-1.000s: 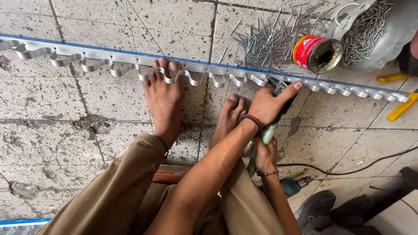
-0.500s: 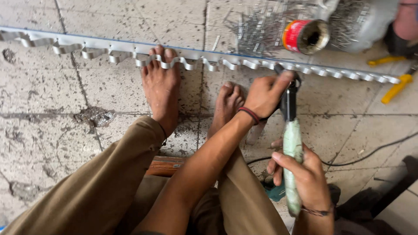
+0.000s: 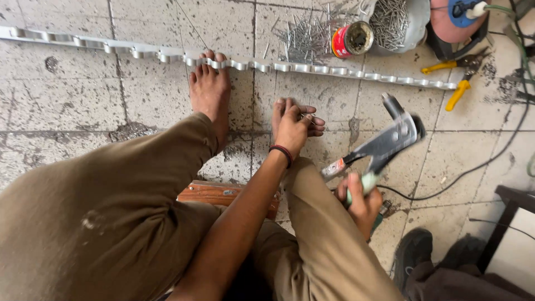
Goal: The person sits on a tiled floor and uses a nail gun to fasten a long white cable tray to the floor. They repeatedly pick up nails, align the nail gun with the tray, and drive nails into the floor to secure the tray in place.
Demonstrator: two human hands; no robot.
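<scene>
Right hand: the right hand [image 3: 362, 202] is closed tight round the pale green grips of a grey metal hand riveter [image 3: 384, 146], lifted off the floor with its head tilted up toward two o'clock.
Left hand: the left hand [image 3: 292, 125] rests on the toes of the right foot [image 3: 290, 114] — fingers curled together, seemingly pinching something small that is too tiny to make out; a dark band sits on the wrist.
Riveter position: at about four o'clock from the left hand, near it but apart, and below the strip.
Metal strip: a long scalloped strip of shiny grey metal [image 3: 312, 68] lies across the floor from nine o'clock to about two o'clock, slanting slightly down to the right.
Left foot: the bare left foot [image 3: 209, 92] has its toes pressed on the strip.
Rivets: a loose scatter of thin grey rivets [image 3: 304, 39] lies at twelve o'clock, just beyond the strip.
Tin: a red round tin [image 3: 352, 39], lying on its side, is just beside the scatter; a grey metal bowl heaped with rivets [image 3: 395, 22] sits at one o'clock.
Pliers: yellow-handled pliers [image 3: 454, 83] lie at two o'clock, by the strip's right end.
Seat: a low reddish wooden block [image 3: 214, 193] shows between the knees.
Floor: worn grey tiled floor [image 3: 67, 100] — stained and chipped.
</scene>
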